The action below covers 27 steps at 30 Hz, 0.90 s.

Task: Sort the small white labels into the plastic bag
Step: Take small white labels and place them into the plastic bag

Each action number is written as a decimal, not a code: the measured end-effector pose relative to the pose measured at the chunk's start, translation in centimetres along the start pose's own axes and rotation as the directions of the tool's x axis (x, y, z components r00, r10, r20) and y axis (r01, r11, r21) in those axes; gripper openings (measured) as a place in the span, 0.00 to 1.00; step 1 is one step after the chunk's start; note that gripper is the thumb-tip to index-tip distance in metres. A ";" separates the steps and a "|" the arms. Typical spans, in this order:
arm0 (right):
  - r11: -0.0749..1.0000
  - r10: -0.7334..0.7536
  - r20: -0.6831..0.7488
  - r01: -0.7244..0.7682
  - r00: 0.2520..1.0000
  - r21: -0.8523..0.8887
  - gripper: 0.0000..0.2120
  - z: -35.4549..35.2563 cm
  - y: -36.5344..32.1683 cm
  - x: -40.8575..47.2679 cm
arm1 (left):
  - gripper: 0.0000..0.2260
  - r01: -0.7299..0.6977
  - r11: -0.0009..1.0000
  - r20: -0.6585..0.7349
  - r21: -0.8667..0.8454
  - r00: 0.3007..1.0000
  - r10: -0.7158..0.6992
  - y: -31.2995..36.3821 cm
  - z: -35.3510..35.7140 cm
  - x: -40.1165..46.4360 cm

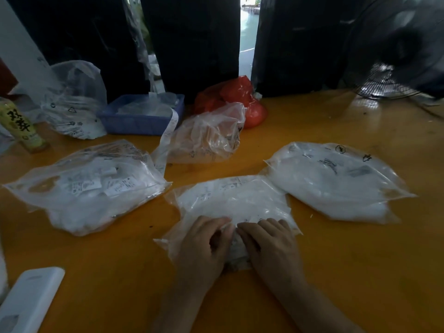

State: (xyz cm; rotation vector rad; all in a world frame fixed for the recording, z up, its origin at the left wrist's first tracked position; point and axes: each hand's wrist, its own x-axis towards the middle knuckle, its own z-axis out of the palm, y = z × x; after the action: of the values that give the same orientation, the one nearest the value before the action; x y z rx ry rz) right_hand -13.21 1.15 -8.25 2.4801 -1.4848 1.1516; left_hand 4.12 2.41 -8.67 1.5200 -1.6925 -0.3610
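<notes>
— Clear plastic, slippery stuff. My left hand [204, 243] and right hand [269, 243] lie side by side on the near end of the middle bag [230, 203], fingers bent, the tips meeting at its mouth.

— Holding anything?

— My left fingertips seem to pinch a bit of the film, or a label, I cannot tell which. My right hand looks only to press the bag down; whether it grips anything is hidden under the fingers.

— Where are the labels?

— Mostly inside already. The middle bag is packed white with them. The left bag [89, 186] shows loose printed labels [105, 185] through its side, and the right bag [336, 181] is full too. All three lie on the orange table [360, 260].

— So which step is this?

— I judge I am at the mouth of the middle bag, either feeding a label in or closing it. Next I need to part the film enough to see the opening, and keep the bag flat so nothing slides out.
</notes>
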 end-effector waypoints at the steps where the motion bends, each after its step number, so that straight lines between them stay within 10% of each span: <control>1: 1.000 -0.003 0.013 0.003 1.000 0.004 0.10 -0.2 -0.1 0.1 | 0.20 -0.004 1.000 0.042 0.013 0.999 0.004 0.0 0.0 0.1; 8: 0.985 0.138 -0.302 -0.164 0.943 -0.063 0.04 -4.9 3.3 4.4 | 0.12 0.035 0.994 0.109 0.106 0.993 -0.047 -0.1 0.3 -0.1; 13: 0.693 0.655 0.145 -0.513 0.742 -0.506 0.15 -7.9 12.1 9.4 | 0.09 0.008 0.993 0.111 0.116 0.994 -0.021 0.2 0.1 -0.3; 16: 0.732 0.637 0.221 -0.489 0.738 -0.475 0.14 -7.3 13.4 9.3 | 0.07 0.005 0.995 0.095 0.099 0.995 -0.015 0.1 0.1 -0.3; 27: 0.817 0.535 -0.225 -0.566 0.814 -0.105 0.09 -8.4 11.2 7.8 | 0.13 -0.016 1.000 0.056 0.001 0.998 0.015 0.2 -0.1 -0.3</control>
State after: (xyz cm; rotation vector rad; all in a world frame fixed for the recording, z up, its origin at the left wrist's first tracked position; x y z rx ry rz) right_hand -24.62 -7.59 -1.13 1.8073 -2.2166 1.2096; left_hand 4.09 2.72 -8.59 1.5097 -1.7473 -0.3974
